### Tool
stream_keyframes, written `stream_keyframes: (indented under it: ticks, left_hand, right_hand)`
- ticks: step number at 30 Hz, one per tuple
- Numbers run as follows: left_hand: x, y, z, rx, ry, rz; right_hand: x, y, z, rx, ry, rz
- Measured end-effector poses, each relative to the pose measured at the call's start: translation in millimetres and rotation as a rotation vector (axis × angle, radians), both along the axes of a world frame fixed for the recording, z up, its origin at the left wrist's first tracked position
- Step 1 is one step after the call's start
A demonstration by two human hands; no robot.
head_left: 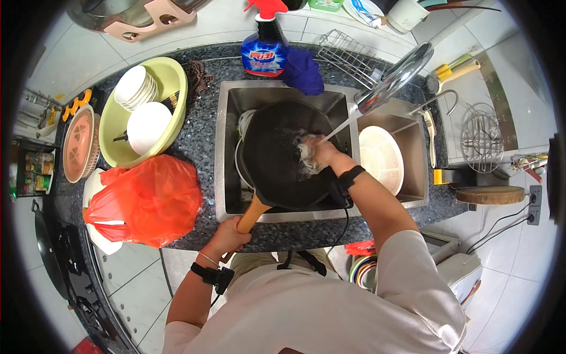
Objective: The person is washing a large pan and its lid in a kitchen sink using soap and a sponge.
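Note:
A black frying pan (pixel 277 133) with a wooden handle (pixel 252 215) is held over the left basin of the steel sink (pixel 223 147). My left hand (pixel 229 237) is closed round that handle near the counter's front edge. Inside the pan, my right hand (pixel 321 152) presses toward the bottom with its fingers bunched around something whitish, which splashing water blurs. A stream of water from the chrome faucet (pixel 396 78) falls onto this hand. White dishes (pixel 243 125) show partly behind the pan's left side in the basin.
In the right basin stands a cream colander (pixel 382 159). Left of the sink are a green tub (pixel 180 76) with white bowls and a red plastic bag (pixel 154 200). Behind it stand a spray bottle (pixel 264 50), a blue cloth (pixel 303 72) and a wire rack (pixel 351 56).

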State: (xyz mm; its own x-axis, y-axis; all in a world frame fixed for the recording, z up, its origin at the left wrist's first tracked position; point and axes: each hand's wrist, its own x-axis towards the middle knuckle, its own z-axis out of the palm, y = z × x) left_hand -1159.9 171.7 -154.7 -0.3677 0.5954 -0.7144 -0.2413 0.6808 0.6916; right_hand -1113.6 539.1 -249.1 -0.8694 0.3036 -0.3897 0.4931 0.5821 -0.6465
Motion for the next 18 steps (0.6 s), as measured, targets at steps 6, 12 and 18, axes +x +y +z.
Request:
stream_keyframes:
  ticks: [6, 12, 18]
  left_hand:
    - [-0.6, 0.5, -4.3, 0.008, 0.017, -0.024]
    - [-2.8, -4.2, -6.4, 0.006, -0.045, -0.023]
    - [-2.3, 0.4, -4.8, 0.033, -0.026, -0.043]
  right_hand:
    - [-2.3, -44.7, -54.1, 0.236, -0.462, 0.269]
    - [-47.2, -126.5, 19.2, 0.111, 0.148, 0.329]
    - [-65.7, -71.1, -12.9, 0.347, 0.088, 0.244]
